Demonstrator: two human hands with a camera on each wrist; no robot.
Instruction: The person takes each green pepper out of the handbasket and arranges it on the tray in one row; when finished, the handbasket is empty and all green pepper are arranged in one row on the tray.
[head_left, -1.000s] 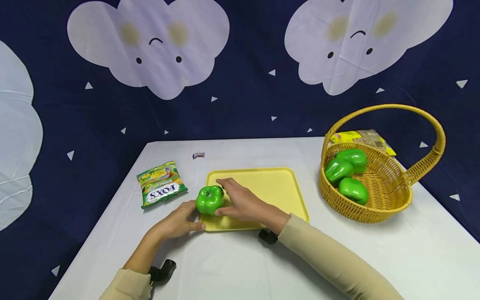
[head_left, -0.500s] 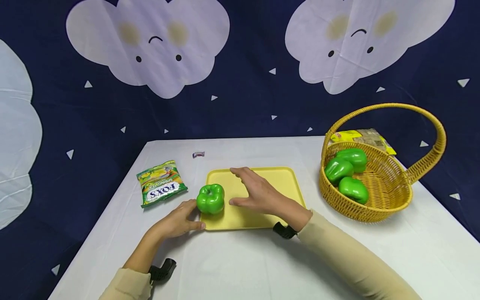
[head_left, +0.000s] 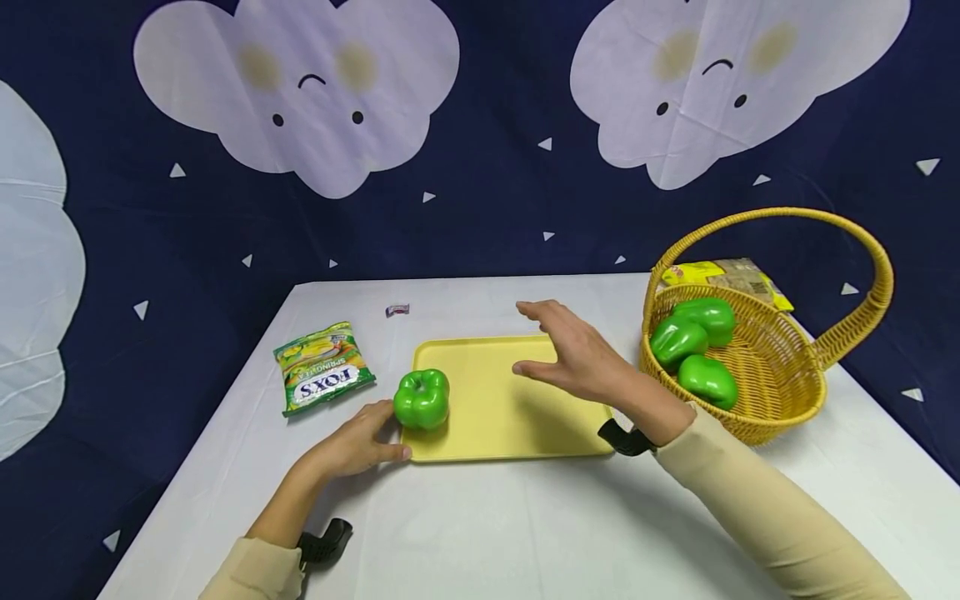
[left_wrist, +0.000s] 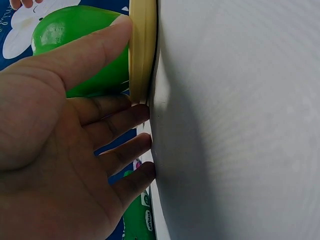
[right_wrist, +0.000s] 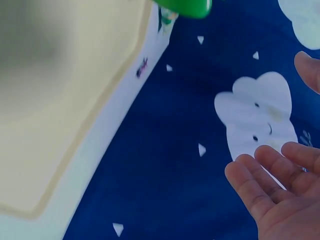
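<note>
A green bell pepper [head_left: 422,400] sits on the left end of the yellow tray [head_left: 487,442]. My left hand [head_left: 358,443] rests at the tray's left edge. In the left wrist view its thumb [left_wrist: 95,52] lies by the tray rim [left_wrist: 142,50], in front of the pepper [left_wrist: 75,30], and the fingertips touch the white cloth. Above the tray's right part is my right hand [head_left: 581,354], thumb and fingers spread apart and holding nothing. The right wrist view shows those fingers [right_wrist: 280,180] loosely extended, with part of the pepper [right_wrist: 187,6] at the top.
At the right stands a wicker basket [head_left: 780,392] with a tall handle and three green peppers [head_left: 705,381] inside. A yellow and brown packet [head_left: 727,275] lies behind it. A Fox's candy bag [head_left: 322,367] lies left of the tray, and a small wrapped candy [head_left: 397,310] farther back.
My right hand has moved away from the pepper, rightward and up over the tray. The pepper stays on the tray's left end. My left hand has not visibly moved.
</note>
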